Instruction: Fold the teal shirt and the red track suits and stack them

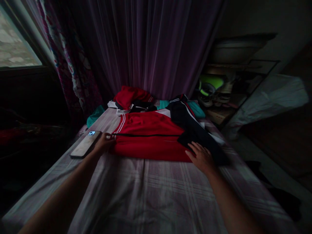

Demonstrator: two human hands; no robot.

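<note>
A red jacket with dark navy sleeves and white stripes lies flat on the bed, its dark zip line running left to right. At its striped left hem, my left hand has its fingers closed on the edge of the cloth. My right hand rests with spread fingers on the dark sleeve and the red cloth beside it. A phone lies camera side up just left of my left hand.
Behind the jacket is a heap of clothes, red, black and white. Teal cloth lies partly under the sleeve. A purple curtain hangs behind the bed. Right of it stands a rack with shoes and a pale plastic bag.
</note>
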